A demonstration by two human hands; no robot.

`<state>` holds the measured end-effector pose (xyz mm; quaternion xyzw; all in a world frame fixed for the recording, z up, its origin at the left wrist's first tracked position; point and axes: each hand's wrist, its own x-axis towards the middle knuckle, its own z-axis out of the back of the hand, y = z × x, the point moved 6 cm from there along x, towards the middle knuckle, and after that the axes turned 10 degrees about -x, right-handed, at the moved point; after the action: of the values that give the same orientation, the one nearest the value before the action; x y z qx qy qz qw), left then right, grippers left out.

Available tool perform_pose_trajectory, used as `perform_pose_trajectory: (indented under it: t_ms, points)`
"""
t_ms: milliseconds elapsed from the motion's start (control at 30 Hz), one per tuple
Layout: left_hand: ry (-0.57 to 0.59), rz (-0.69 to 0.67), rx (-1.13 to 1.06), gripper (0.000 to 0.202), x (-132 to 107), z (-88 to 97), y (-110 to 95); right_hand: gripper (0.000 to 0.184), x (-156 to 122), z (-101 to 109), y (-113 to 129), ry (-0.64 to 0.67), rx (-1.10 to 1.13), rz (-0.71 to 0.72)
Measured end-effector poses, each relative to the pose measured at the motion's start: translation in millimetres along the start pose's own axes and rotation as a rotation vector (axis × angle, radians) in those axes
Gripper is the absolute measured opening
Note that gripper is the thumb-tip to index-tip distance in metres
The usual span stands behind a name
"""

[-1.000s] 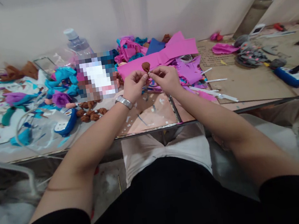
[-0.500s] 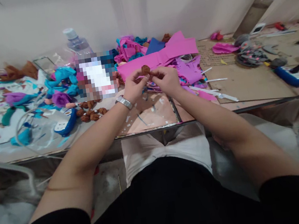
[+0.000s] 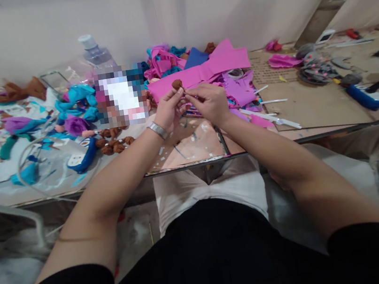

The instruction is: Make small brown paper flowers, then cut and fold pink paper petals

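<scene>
A small brown crepe-paper ball, wrinkled and rounded, sticks up above my fingertips over the table. My left hand pinches its base between thumb and fingers. Just below and to the right of the ball, my right hand is closed in a pinch at its lower end, close to the left thumb. The fingers hide that lower end. Several similar brown crepe-paper balls with white bits at their ends lie on the table left of my left wrist.
Pink paper strips lie behind my hands, with white sticks to the right. A blue-and-white device and cable lie left, a bottle behind. Cardboard covers the right side; another blue-and-white device rests there.
The ball has shifted slightly left and tilted over with my left hand. My right fingertips have moved from beside it to just below its right side.
</scene>
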<state>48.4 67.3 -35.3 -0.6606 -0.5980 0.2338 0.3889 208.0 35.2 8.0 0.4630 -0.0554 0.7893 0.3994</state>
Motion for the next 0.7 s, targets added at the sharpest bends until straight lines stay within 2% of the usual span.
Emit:
perform_pose_trajectory:
  t_ms: [167,300,567,700]
  points:
    - [-0.017,0.008,-0.012,0.014,0,-0.4,-3,0.035,0,4,-1,0.0,-0.081,0.011]
    - [0.035,0.0,-0.041,0.009,-1,-2.9,-9,0.038,1,9,-1,-0.035,-0.093,0.009]
    - [0.053,-0.016,0.106,0.026,1,2.5,-6,0.021,0,13,0,-0.055,-0.074,0.016]
    - [0.064,-0.031,0.136,0.033,3,5.0,-4,0.019,-1,12,-3,-0.061,-0.037,0.017]
